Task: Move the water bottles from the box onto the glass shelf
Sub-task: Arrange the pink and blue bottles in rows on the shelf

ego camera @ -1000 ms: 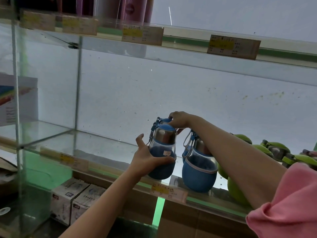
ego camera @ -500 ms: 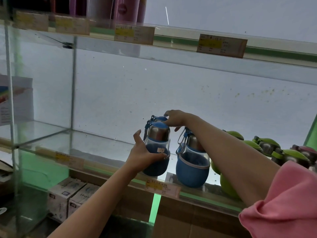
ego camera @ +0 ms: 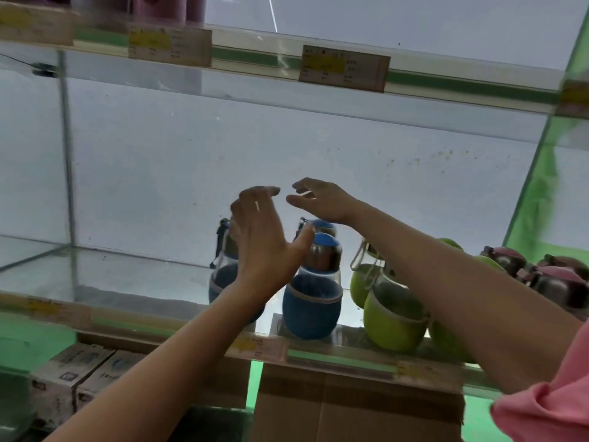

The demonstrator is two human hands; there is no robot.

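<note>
Two blue water bottles with steel collars stand on the glass shelf (ego camera: 127,275). The nearer blue bottle (ego camera: 314,301) is in plain sight; the left blue bottle (ego camera: 223,275) is mostly hidden behind my left hand (ego camera: 264,244). That hand is raised in front of it, fingers spread, holding nothing. My right hand (ego camera: 318,200) hovers above the bottle tops, open and empty. Green bottles (ego camera: 390,314) stand to the right, partly covered by my right forearm.
Pink-lidded bottles (ego camera: 554,279) stand at the far right of the shelf. An upper glass shelf (ego camera: 255,63) carries price labels. Small white cartons (ego camera: 79,374) and a brown cardboard box (ego camera: 350,406) sit below. The shelf's left part holds nothing.
Both hands have let go of the blue bottle and lifted off it; the bottle now stands on the shelf. The view has shifted to the right.
</note>
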